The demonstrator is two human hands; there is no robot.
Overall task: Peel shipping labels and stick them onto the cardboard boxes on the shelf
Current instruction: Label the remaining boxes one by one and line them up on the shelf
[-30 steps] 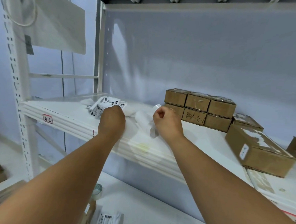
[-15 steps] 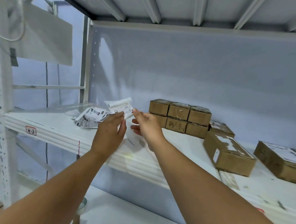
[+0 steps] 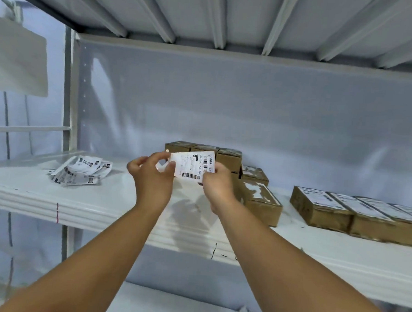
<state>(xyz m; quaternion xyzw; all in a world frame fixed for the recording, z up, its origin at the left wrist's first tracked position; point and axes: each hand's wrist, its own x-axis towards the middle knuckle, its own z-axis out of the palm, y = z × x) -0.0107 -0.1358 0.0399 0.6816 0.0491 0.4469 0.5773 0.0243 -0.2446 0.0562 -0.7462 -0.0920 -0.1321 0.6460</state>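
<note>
**We hold one label up over the shelf**

Closest to us, our two bare arms reach up past the front edge of the white shelf [image 3: 116, 213]. That edge is smooth, with long ridges and a few small pen marks.

Our left hand [image 3: 151, 177] has curled fingers that pinch the left end of the label [image 3: 192, 166]. Our right hand [image 3: 219, 187] pinches the right end with bent fingers. The label is a flat white paper with black bar codes. It is up in the air above the shelf.

At 9 o'clock from our hands lies a pile of labels [image 3: 80, 170], curly and messy. There is open white shelf between it and us.

At 3 o'clock, near our right hand, sits a brown box [image 3: 260, 201] with torn white paper on top. Farther out at 3 o'clock is a row of boxes [image 3: 354, 213], side by side and touching, with white paper on top. A strip of bare shelf lies between the brown box and the row.

At 12 o'clock, behind the label, small boxes [image 3: 228, 157] are stacked near the back wall [image 3: 250, 110]. The wall is plain, smooth and pale grey.

High above is the top shelf [image 3: 219, 18], with straight ribs under it and lots of room below.
</note>
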